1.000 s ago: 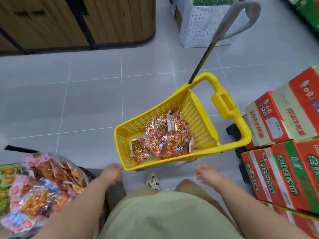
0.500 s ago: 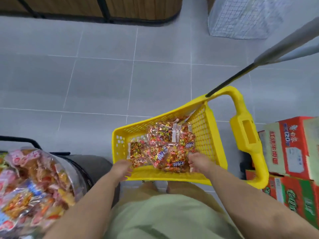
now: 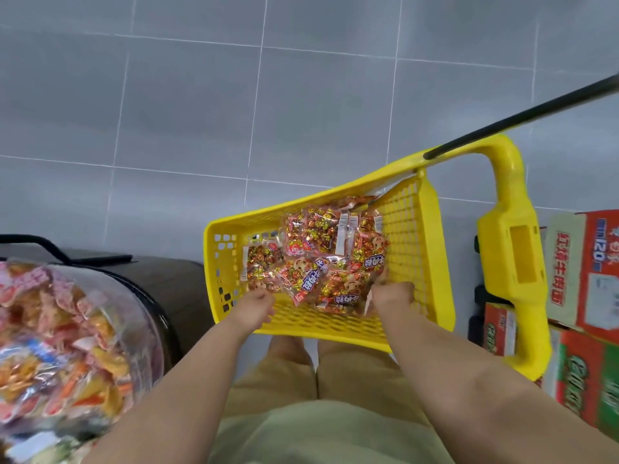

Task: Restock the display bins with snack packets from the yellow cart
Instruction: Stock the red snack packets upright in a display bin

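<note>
Both hands down in yellow cart [image 3: 335,329], at near edge of snack packets [image 3: 318,262]. Right hand [image 3: 392,298]: grip closed on packets at pile's near corner. Left hand [image 3: 256,304]: fingers curled at pile's left edge; cannot tell whether grip holds a packet. Nothing lifted yet, so whole pile left to move. Display bin [image 3: 142,296] at left looks heaped.

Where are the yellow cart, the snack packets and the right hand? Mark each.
yellow cart [image 3: 318,324]: head view, near mesh wall.
snack packets [image 3: 318,262]: head view, middle of pile.
right hand [image 3: 392,301]: head view, back of hand.
</note>
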Tool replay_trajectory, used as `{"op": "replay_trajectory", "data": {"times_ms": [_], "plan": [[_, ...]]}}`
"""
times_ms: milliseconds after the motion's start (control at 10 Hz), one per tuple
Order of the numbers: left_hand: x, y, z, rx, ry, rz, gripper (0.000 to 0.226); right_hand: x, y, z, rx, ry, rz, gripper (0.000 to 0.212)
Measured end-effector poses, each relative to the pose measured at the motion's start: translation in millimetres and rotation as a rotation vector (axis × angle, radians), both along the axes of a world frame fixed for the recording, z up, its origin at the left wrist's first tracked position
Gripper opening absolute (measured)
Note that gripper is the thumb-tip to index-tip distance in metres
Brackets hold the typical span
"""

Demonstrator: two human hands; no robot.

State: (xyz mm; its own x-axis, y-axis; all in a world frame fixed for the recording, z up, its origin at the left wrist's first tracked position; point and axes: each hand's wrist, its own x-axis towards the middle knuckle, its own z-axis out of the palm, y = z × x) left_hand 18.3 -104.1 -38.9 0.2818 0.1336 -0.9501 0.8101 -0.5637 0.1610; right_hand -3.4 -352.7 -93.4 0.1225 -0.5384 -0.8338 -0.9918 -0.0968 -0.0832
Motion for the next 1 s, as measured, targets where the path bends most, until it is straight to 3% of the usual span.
{"op": "replay_trajectory", "data": {"times_ms": [100, 200, 300, 400, 500, 600, 700, 800, 900, 1000], "plan": [[3.3, 2.8, -1.6, -0.017, 0.03, 0.042, 0.032, -0.9, 8.9, 2.5, 0.011, 0.15, 0.266, 0.059], [9.7, 5.5, -4.0, -0.003, 0.006, 0.053, 0.031, -3.3, 7.7, 3.0, -0.014, 0.106, 0.383, 0.034], [18.1, 0.4, -3.6, -0.026, 0.002, 0.052, 0.026, -5.4, 0.6, 13.8, -0.027, -0.021, 0.506, 0.037], [25.8, -9.5, -0.3, -0.064, -0.003, 0.091, 0.027, -9.3, -4.9, 23.7, -0.101, -0.252, 0.558, 0.022], [38.9, -28.8, 8.0, -0.2, 0.031, 0.23, 0.03, -11.4, -2.6, 50.3, -0.092, -0.664, 0.608, 0.013], [48.4, -40.0, 15.2, -0.396, 0.134, 0.388, 0.043, -6.5, 9.6, 73.6, -0.107, -0.944, 0.833, 0.014], [58.4, -46.8, 21.3, -0.682, 0.256, 0.542, 0.071, 1.7, 32.7, 90.2, -0.024, -1.218, 1.18, 0.02], [60.7, -38.7, 25.8, -0.82, 0.25, 0.553, 0.077, 6.5, 48.2, 88.2, 0.04, -1.253, 1.388, 0.018], [55.6, -27.1, 24.1, -0.838, 0.2, 0.542, 0.075, 9.3, 54.3, 83.6, 0.06, -1.265, 1.376, 0.022], [46.8, -19.6, 18.3, -0.75, 0.136, 0.602, 0.053, 14.4, 58.6, 73.7, 0.191, -1.246, 1.357, 0.023]]}}
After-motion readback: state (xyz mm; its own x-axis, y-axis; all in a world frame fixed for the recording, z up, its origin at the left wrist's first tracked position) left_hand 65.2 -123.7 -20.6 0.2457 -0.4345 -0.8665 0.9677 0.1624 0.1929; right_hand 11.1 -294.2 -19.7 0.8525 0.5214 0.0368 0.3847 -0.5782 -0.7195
